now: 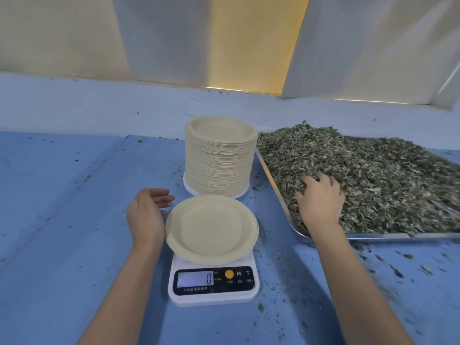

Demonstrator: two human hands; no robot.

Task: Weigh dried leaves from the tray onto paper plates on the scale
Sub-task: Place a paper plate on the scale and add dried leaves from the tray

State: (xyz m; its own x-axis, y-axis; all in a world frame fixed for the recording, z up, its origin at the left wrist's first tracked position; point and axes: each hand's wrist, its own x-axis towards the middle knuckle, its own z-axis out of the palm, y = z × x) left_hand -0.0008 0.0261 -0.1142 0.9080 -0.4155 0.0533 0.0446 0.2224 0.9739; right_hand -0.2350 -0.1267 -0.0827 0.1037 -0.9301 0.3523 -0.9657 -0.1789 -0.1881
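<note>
Now R hand (pixel 321 202) grasps dried leaves (pixel 373 175) in tray (pixel 398 236), right; L hand (pixel 146 210) relaxed, open by plate (pixel 211 227) on scale (pixel 214 282).

One scale (pixel 214 285), one tray (pixel 398 236), one single plate (pixel 211 229) (plus one tall stack (pixel 220 158)).

Bare plate on the scale, leaves heaped in the tray.
I see one beige paper plate (pixel 211 229) sitting flat on the white scale (pixel 214 282), overhanging its platform, and the display reads 0. Just behind it stands a tall stack (pixel 220 165) of matching plates. To the right, just beside the stack, the steel tray (pixel 398 236) lies flat, piled high with chopped grey-green dried leaves (pixel 385 180), and loose bits lie scattered around it.
</note>
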